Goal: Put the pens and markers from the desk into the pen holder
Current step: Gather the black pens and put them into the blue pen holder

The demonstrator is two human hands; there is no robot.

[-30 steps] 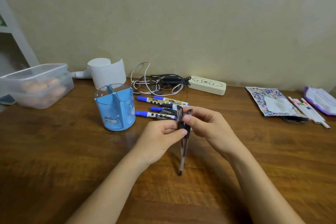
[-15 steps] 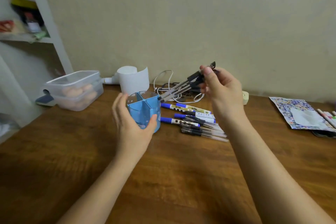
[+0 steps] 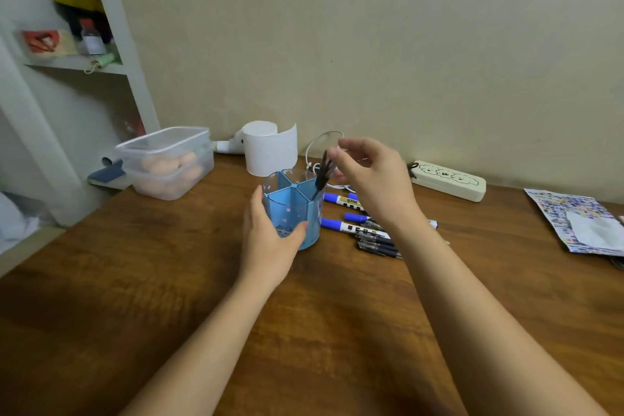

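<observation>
A blue pen holder (image 3: 287, 209) with several compartments stands on the wooden desk (image 3: 169, 280). My left hand (image 3: 270, 240) wraps around its near side. My right hand (image 3: 374, 179) hovers just right of the holder, thumb and forefinger pinching the top ends of a few black pens (image 3: 322, 172). Those pens stand tilted in the holder's right compartment, lower ends hidden inside. To the holder's right lie blue markers (image 3: 341, 201) and several more black pens (image 3: 374, 243), partly covered by my right wrist.
A lidded plastic box (image 3: 165, 162) and a white paper roll (image 3: 268, 152) sit behind the holder. White cables (image 3: 317, 145) and a power strip (image 3: 449, 179) lie by the wall. A patterned packet (image 3: 580, 223) is far right. A white shelf unit (image 3: 84, 61) stands left.
My left hand left the pens and took hold of the holder. My right hand carried the black pens over the holder and lowered their tips into its right compartment. The view swung left.
</observation>
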